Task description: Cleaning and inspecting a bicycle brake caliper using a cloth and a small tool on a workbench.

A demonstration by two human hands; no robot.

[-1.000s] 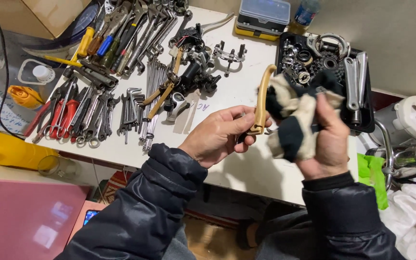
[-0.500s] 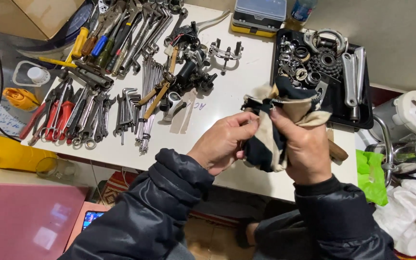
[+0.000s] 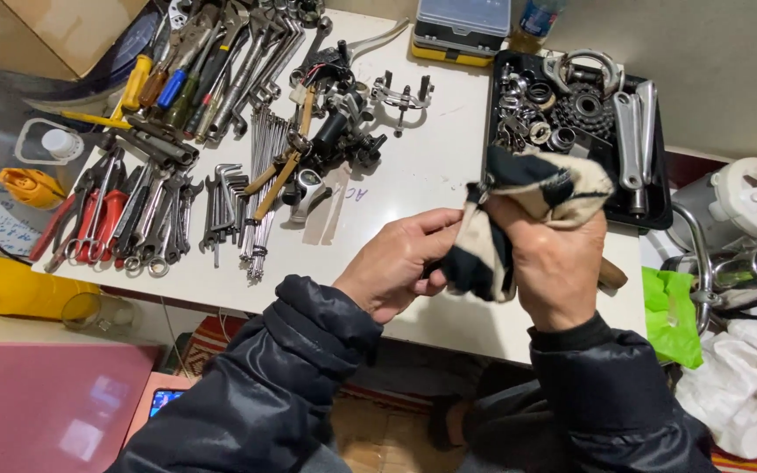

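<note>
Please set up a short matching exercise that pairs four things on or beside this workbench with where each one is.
Things:
1. cloth
2. black tray of metal parts
3. red-handled pliers
4. green bag

Places:
A. at the table's left end, among the wrenches
B. off the table's right edge, below the white container
C. at the table's far right corner
D. held between the left hand and the right hand

Pairs: 1-D, 2-C, 3-A, 4-B

Both arms wear shiny, puffy, dark, perhaps navy, jacket sleeves [image 3: 291, 368] with cuffs.
</note>
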